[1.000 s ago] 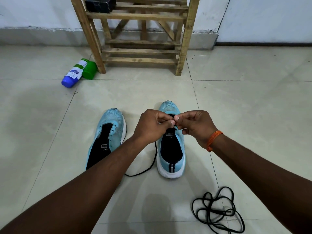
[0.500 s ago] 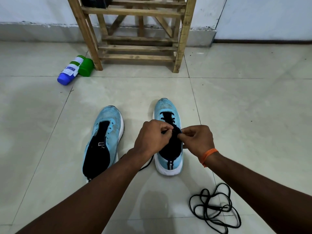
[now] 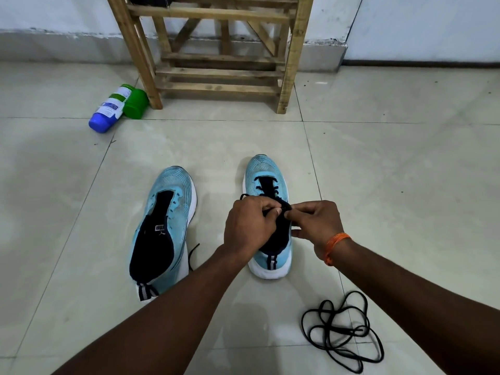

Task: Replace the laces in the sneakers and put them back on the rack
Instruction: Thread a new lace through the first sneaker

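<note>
Floor [image 3: 257,320] by our right arm is carrying a coiled loose lace [image 3: 338,329]. Our left hand [image 3: 249,226] and right hand [image 3: 316,226] are each closing their grip in a pinch on the lace [image 3: 282,204] over the half-laced right sneaker [image 3: 266,169]. The left sneaker [image 3: 173,185] is sitting unlaced beside it, and the rack [image 3: 221,74] is standing beyond.

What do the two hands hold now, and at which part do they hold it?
The left hand and the right hand each pinch the black lace above the tongue of the half-laced sneaker.
</note>
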